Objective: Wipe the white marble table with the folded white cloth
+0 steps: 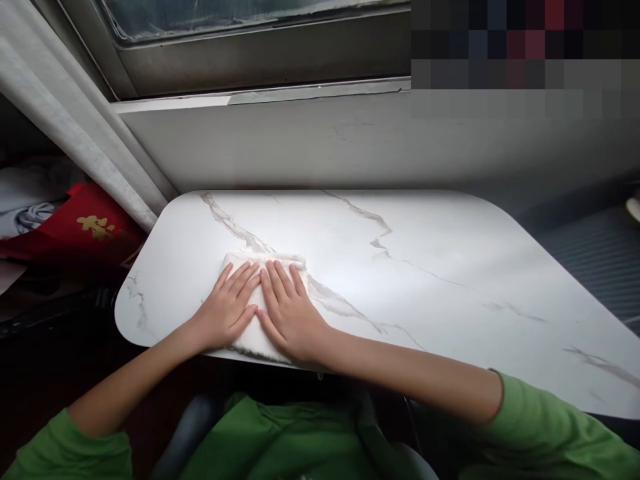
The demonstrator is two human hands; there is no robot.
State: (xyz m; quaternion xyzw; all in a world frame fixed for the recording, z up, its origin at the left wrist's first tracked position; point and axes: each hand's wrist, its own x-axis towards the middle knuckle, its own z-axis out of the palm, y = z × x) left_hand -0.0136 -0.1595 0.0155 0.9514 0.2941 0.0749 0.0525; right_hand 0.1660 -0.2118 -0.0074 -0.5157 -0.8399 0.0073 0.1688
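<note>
A folded white cloth point(263, 333) lies flat at the front edge of the white marbled table point(425, 233), left of its middle. My left hand point(225, 310) rests palm down on the cloth's left part with its fingers spread. On the right part lies my right hand point(290, 307), also palm down with fingers stretched out. Both hands point away from me and meet near the thumbs and index fingers. A fluffy dark edge shows along the cloth's near side. The palms hide much of the cloth.
A grey wall panel point(300, 143) and a window point(250, 13) rise behind the table. At the left hang a pale curtain point(75, 107) and a red bag point(100, 227) with gold marks beside bundled fabric point(30, 200). Ribbed grey material point(595, 253) is at the right.
</note>
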